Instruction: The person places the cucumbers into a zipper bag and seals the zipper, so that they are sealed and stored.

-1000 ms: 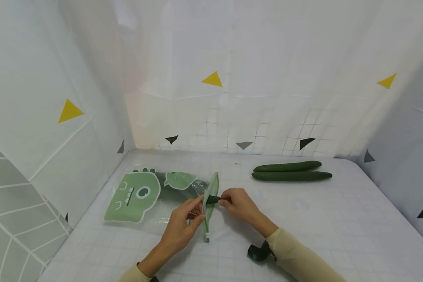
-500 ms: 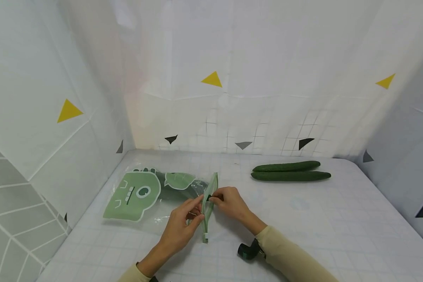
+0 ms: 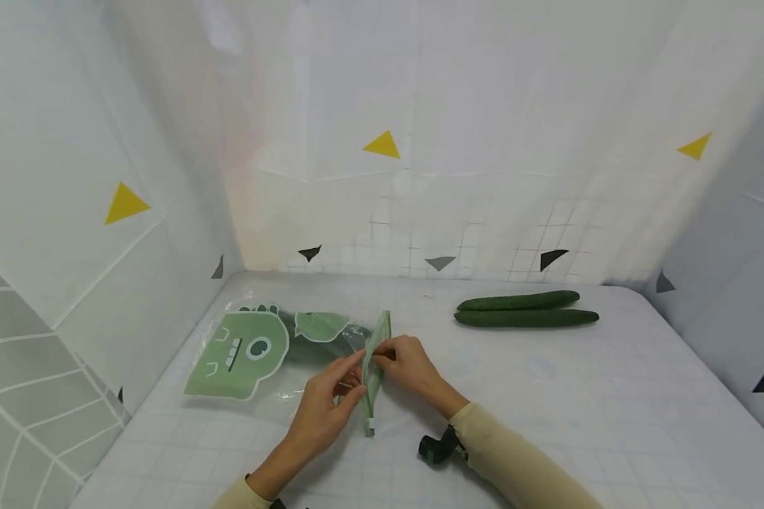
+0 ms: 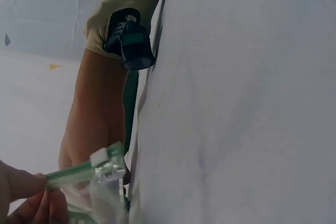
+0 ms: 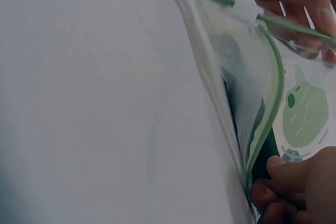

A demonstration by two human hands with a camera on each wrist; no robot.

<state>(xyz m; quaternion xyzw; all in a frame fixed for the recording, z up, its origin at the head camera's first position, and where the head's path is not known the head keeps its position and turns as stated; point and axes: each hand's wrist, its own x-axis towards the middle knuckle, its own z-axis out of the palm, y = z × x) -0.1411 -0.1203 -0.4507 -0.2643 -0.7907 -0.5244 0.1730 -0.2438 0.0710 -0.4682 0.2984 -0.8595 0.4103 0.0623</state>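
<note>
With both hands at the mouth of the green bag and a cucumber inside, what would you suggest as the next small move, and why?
Probably nudge the cucumber a little deeper. The right hand sits at the bag opening with its fingertips against the cucumber's dark end, just inside the green zip rim, while the left hand pinches the near edge open. The end looks close to the rim, so the mouth may not close cleanly yet.

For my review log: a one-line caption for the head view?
Both hands hold a zip bag's mouth; two cucumbers lie apart.

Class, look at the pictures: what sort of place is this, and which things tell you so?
Probably a staged recording booth: patterned sheets wall in a covered table, bare but for cucumbers and a zip bag.
</note>
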